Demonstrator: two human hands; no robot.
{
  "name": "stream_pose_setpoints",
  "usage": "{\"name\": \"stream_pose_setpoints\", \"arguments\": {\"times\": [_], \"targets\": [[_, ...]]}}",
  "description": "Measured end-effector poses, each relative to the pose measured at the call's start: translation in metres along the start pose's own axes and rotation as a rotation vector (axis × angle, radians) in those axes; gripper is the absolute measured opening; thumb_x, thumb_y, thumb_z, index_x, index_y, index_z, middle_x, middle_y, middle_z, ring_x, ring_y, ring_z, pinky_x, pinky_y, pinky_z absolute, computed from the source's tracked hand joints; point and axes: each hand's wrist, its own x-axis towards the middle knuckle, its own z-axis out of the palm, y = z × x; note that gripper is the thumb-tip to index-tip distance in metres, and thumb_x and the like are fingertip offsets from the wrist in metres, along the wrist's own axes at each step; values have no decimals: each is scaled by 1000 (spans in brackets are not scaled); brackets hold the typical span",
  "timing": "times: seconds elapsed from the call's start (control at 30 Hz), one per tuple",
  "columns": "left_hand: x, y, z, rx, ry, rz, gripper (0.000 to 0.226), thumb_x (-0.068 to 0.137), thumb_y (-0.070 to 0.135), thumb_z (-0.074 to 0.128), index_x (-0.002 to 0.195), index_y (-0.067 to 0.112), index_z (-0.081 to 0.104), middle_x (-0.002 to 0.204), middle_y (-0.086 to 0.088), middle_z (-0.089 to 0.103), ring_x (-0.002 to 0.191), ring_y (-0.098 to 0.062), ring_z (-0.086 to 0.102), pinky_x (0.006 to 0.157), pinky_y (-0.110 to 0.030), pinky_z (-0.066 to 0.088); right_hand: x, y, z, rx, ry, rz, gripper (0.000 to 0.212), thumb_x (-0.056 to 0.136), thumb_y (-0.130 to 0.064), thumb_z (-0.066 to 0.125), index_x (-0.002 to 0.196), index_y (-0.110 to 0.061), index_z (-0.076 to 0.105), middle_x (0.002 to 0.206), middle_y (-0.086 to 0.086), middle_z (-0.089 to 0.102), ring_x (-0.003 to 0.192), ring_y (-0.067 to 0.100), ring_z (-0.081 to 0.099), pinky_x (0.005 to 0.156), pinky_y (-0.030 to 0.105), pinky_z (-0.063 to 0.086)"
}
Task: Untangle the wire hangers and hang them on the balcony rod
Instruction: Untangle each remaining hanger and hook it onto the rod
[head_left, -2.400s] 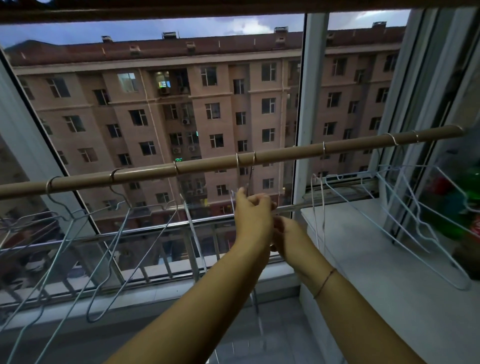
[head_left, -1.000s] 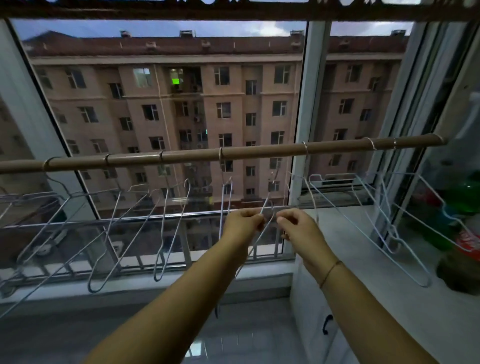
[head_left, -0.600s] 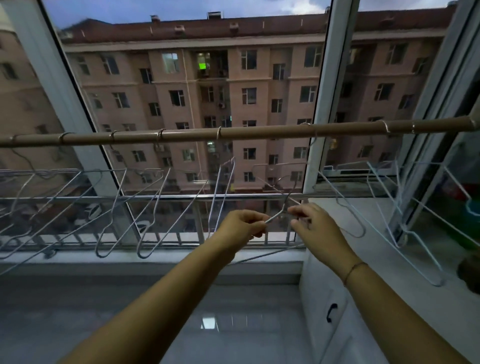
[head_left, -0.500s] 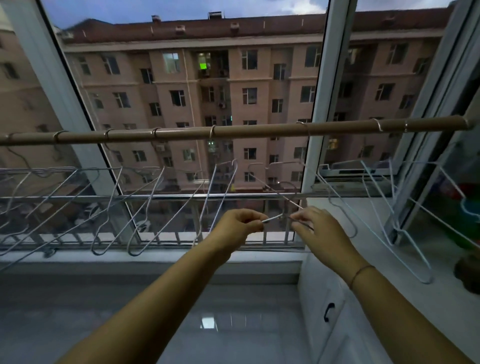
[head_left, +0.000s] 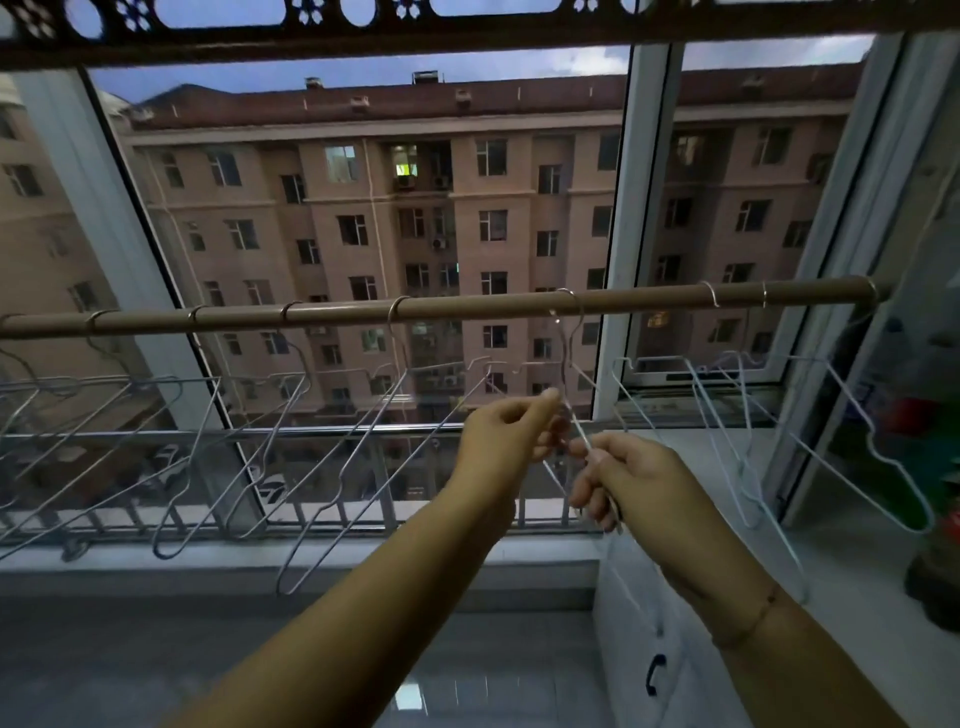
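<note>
Left hand (head_left: 511, 439) and right hand (head_left: 631, 478) both pinch one hanger (head_left: 580, 436) just under the rod (head_left: 467, 307). Its hook sits over the rod right above them. Probably steadying it to work it clear of its neighbours. Other hangers (head_left: 393, 317) on the rod: four clear left of the hands, maybe a fifth at the edge, two to the right.
</note>
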Motion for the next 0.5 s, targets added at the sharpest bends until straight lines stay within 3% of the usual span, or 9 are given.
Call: {"name": "stream_pose_setpoints", "arguments": {"times": [0.13,0.23,0.5], "targets": [[17,17,-6,-90,-11,-11,15,90,19,58,97,11,68,82,-4,68,72,-9,66,60,-15,54,19,-17,8,76,-7,-18,26,97,-11,36,95,-14,62,61,7,61,50,12,51,48,23,43],[29,24,-14,-119,-4,-45,23,87,14,62,108,7,66,86,-4,68,68,-6,65,57,-15,51,32,-26,15,78,-34,-18,24,97,-12,36,99,-9,60,62,8,60,48,11,51,45,21,45],[56,20,-30,-103,54,-114,26,87,12,62,111,3,64,83,-5,66,70,-11,61,63,-22,49,63,-23,41,69,-16,71,26,97,-13,37,94,-6,62,59,5,59,48,11,52,49,21,47]]}}
